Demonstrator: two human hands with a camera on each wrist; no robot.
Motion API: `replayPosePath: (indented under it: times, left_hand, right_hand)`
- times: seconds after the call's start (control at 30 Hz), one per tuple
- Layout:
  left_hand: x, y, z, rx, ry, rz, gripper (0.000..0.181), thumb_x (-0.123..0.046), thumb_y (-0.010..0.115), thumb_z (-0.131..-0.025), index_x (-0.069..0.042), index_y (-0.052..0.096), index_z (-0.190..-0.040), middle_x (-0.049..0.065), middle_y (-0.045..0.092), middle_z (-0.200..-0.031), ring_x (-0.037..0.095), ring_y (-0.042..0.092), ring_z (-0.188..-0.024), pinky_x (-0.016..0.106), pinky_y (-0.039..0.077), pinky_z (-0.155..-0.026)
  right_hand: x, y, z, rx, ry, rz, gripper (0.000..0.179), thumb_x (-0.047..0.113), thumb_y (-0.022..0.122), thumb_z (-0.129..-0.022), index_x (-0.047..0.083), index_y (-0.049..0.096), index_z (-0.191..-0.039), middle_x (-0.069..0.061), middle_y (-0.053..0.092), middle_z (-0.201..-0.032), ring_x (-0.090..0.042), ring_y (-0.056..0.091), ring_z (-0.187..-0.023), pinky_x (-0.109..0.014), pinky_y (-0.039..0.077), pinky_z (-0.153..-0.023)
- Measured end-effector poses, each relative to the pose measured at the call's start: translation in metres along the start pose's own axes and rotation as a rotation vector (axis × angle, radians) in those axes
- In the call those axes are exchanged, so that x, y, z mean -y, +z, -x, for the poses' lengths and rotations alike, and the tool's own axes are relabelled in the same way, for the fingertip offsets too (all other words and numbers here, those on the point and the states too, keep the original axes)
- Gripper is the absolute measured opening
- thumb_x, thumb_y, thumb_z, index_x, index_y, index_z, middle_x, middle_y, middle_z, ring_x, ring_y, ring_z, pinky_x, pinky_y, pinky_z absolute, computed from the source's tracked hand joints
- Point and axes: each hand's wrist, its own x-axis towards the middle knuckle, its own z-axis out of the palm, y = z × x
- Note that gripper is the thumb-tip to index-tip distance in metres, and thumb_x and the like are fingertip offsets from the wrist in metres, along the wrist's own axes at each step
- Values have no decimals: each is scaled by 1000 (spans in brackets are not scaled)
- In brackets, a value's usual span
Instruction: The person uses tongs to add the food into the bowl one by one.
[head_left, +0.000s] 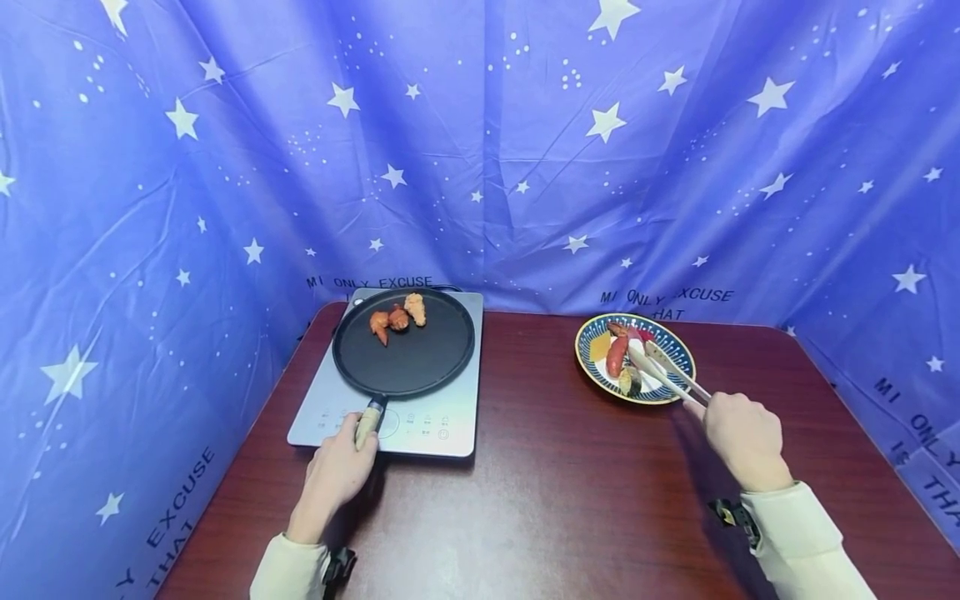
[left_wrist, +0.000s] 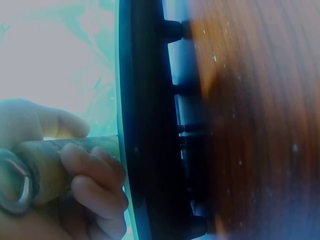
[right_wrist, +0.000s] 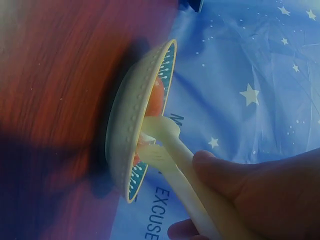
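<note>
A black frying pan [head_left: 405, 346] sits on a grey induction cooker [head_left: 450, 417] at the table's left. Three fried orange food pieces [head_left: 397, 317] lie at the pan's far edge. My left hand [head_left: 341, 467] grips the pan's wooden handle [head_left: 367, 421], whose end [left_wrist: 45, 167] shows in the left wrist view with fingers [left_wrist: 95, 180] curled round it. My right hand [head_left: 738, 433] holds pale tongs [head_left: 663, 371] whose tips reach over a blue patterned plate [head_left: 671, 392] bearing a red sausage [head_left: 617, 356] and other food. The right wrist view shows the tongs [right_wrist: 170, 160] at the plate's rim [right_wrist: 125, 125].
The dark red-brown wooden table [head_left: 570, 492] is walled on three sides by a blue star-printed cloth [head_left: 480, 142]. The cooker's front edge [left_wrist: 150, 150] fills the left wrist view. Bare tabletop lies between cooker and plate.
</note>
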Motion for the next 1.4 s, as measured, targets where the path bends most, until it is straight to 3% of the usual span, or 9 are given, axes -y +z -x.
replayPosePath:
  times: [0.1, 0.6, 0.83, 0.93, 1.17, 1.4]
  left_hand:
    - [0, 0, 0, 2, 0, 2, 44, -30, 49, -91, -11, 47, -131, 14, 58, -76, 28, 54, -60, 43, 40, -52]
    - [0, 0, 0, 2, -4, -1, 44, -30, 49, -92, -11, 47, -131, 13, 57, -75, 27, 53, -60, 42, 39, -52]
    - [0, 0, 0, 0, -5, -1, 44, -30, 49, -92, -12, 47, -132, 14, 58, -78, 27, 53, -60, 43, 40, -52]
    - [0, 0, -1, -1, -5, 0, 44, -30, 50, -91, -12, 47, -131, 14, 58, -77, 27, 53, -60, 42, 39, -52]
    - [-1, -1, -1, -4, -4, -3, 44, -30, 49, -91, -11, 47, -131, 14, 57, -76, 28, 53, -60, 43, 40, -52]
    - [-1, -1, 0, 2, -7, 1, 44, -30, 50, -91, -11, 47, -131, 12, 56, -74, 27, 53, -60, 42, 39, -52]
  right_hand:
    - [-1, 2, 0, -28, -15, 8, 50, 34, 59, -89, -8, 57, -62, -26, 53, -57, -48, 53, -49, -55, 38, -41]
    - [-22, 6, 6, 18, 0, -80, 57, 49, 47, -95, 3, 56, -64, -28, 54, -63, -49, 53, -55, -54, 37, -42]
    - [-29, 9, 6, 50, -2, -142, 52, 51, 43, -96, 11, 55, -65, -19, 54, -62, -46, 55, -60, -52, 37, -45]
    - [-31, 10, 5, 53, -4, -156, 51, 50, 42, -96, 10, 58, -68, -18, 55, -63, -47, 55, -62, -53, 37, -46]
    - [-33, 10, 7, 35, 10, -164, 51, 50, 41, -97, 13, 55, -65, -6, 45, -55, -32, 49, -51, -44, 32, -42]
    - [-30, 11, 8, 39, 4, -181, 51, 50, 41, -97, 10, 60, -72, -5, 44, -56, -31, 49, -53, -46, 34, -44]
